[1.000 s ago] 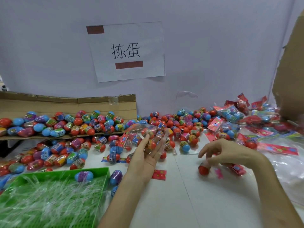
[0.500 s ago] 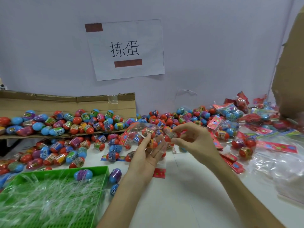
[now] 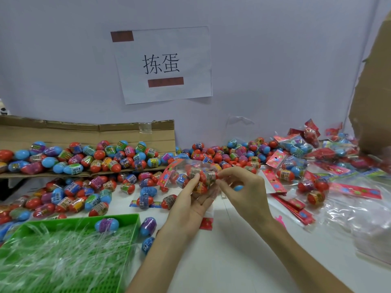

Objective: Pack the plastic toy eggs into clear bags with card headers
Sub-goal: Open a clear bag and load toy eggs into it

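Toy eggs point(image 3: 191, 172) sit in bag point(image 3: 169, 175) beneath 拣蛋 sign point(image 3: 163, 64).

Cutoffs / blur
Green tray point(image 3: 127, 217) clipped at left and bottom; cardboard point(image 3: 374, 98) clipped right; packed bags point(image 3: 347, 161) at desk's far right corner blurred; egg labels point(image 3: 145, 200) unreadable.

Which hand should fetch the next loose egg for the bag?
Right. The left hand holds the part-filled bag; the right hand only pinches an egg at its mouth, loose eggs nearby.
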A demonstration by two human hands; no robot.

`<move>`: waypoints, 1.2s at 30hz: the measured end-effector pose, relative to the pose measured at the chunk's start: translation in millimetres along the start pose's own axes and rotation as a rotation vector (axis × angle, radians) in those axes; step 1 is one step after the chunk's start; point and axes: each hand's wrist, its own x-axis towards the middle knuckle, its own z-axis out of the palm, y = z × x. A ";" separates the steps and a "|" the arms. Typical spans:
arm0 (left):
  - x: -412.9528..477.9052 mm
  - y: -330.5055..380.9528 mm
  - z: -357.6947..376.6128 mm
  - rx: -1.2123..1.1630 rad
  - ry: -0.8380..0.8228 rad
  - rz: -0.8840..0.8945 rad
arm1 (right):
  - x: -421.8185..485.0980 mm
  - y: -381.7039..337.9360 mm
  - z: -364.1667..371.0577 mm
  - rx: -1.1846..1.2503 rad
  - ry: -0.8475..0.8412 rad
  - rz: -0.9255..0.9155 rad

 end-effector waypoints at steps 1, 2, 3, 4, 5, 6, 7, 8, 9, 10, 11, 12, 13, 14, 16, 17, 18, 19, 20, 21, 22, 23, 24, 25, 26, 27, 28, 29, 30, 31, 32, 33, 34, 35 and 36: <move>0.0 -0.8 0.7 0.004 -0.002 -0.003 | -0.2 0.2 -0.2 -0.003 0.005 -0.002; 0.0 -1.3 1.0 0.005 -0.003 -0.004 | -0.1 0.1 -0.2 -0.004 0.007 -0.006; 0.0 -1.5 1.5 0.005 -0.003 -0.004 | -0.2 0.1 0.1 -0.004 0.008 -0.014; 0.1 -1.5 1.7 0.003 -0.001 -0.005 | -0.4 0.1 0.6 -0.002 0.008 -0.028; 0.3 -1.6 1.9 -0.001 0.001 -0.008 | -1.0 -0.1 1.6 -0.001 0.005 -0.045; 0.3 -1.6 1.9 -0.003 0.001 -0.010 | -1.9 -0.3 2.9 -0.004 0.001 -0.063; 0.1 -1.5 2.2 -0.005 -0.004 -0.010 | -2.9 -0.5 4.3 -0.010 -0.004 -0.073; -0.1 -1.5 2.4 -0.005 -0.012 -0.009 | -3.7 -0.7 5.5 -0.014 -0.007 -0.073; -0.1 -1.4 2.8 -0.002 -0.018 -0.008 | -4.0 -0.6 6.2 -0.015 -0.005 -0.065; -0.3 -1.5 2.7 0.003 -0.021 -0.007 | -4.1 -0.4 6.3 -0.017 0.001 -0.057; -0.3 -1.6 2.8 0.005 -0.020 -0.006 | -3.8 -0.1 6.2 -0.023 0.007 -0.054; -0.3 -1.6 2.5 0.006 -0.019 -0.008 | -3.3 0.1 5.9 -0.031 0.009 -0.057; -0.3 -1.8 2.4 0.008 -0.020 -0.012 | -2.6 0.4 5.9 -0.037 0.006 -0.062; -0.4 -1.8 2.3 0.013 -0.021 -0.017 | -2.1 0.9 5.7 -0.038 0.003 -0.062; -0.4 -1.7 2.1 0.023 -0.015 -0.020 | -1.7 1.4 5.9 -0.036 -0.004 -0.056; -0.2 -1.5 1.8 0.023 -0.010 -0.019 | -2.1 1.3 6.2 -0.038 -0.007 -0.057; 0.1 -1.2 1.1 0.021 -0.006 -0.013 | -2.5 1.0 6.4 -0.043 -0.010 -0.061; 0.1 -0.7 0.7 0.024 -0.003 -0.004 | -2.9 0.6 6.7 -0.049 -0.010 -0.065; 0.0 -0.5 0.3 0.033 0.001 0.008 | -3.2 0.2 7.1 -0.052 -0.007 -0.065; 0.0 -0.7 0.6 0.047 0.006 0.018 | -3.5 0.0 7.6 -0.053 0.002 -0.061; 0.5 -1.3 0.7 0.059 0.009 0.025 | -3.9 -0.2 8.1 -0.055 0.015 -0.055; 0.9 -2.4 0.7 0.063 0.005 0.026 | -4.3 -0.4 8.9 -0.058 0.032 -0.047; 1.3 -3.4 0.7 0.057 -0.006 0.023 | -4.8 -0.5 9.3 -0.062 0.050 -0.043; 1.5 -4.7 1.0 0.052 -0.019 0.018 | -5.3 -0.4 9.8 -0.068 0.068 -0.043; 1.6 -5.7 1.2 0.050 -0.026 0.011 | -6.0 -0.8 10.3 -0.073 0.083 -0.045; 1.4 -6.5 1.6 0.052 -0.029 0.003 | -6.7 -1.2 10.6 -0.078 0.095 -0.049; 1.7 -7.5 1.5 0.055 -0.029 -0.003 | -7.1 -1.5 10.7 -0.080 0.104 -0.054; 2.3 -8.5 1.6 0.059 -0.031 -0.007 | -7.4 -1.5 10.8 -0.080 0.109 -0.059; 2.3 -9.0 1.8 0.061 -0.035 -0.007 | -7.5 -1.4 10.8 -0.077 0.109 -0.062; 1.9 -9.1 2.4 0.060 -0.037 -0.005 | -7.7 -1.1 10.8 -0.071 0.101 -0.064; 2.0 -9.3 2.5 0.056 -0.037 -0.002 | -7.7 -0.8 10.9 -0.060 0.085 -0.069; 2.1 -9.3 2.3 0.054 -0.038 0.001 | -8.0 -0.4 11.2 -0.047 0.064 -0.079; 2.0 -9.1 1.9 0.054 -0.043 0.002 | -8.5 -0.3 11.8 -0.034 0.041 -0.090; 1.3 -8.6 1.8 0.056 -0.049 0.003 | -9.2 -0.3 12.7 -0.024 0.020 -0.100; 1.1 -7.8 1.3 0.057 -0.051 0.005 | -10.1 -0.6 13.9 -0.014 0.005 -0.108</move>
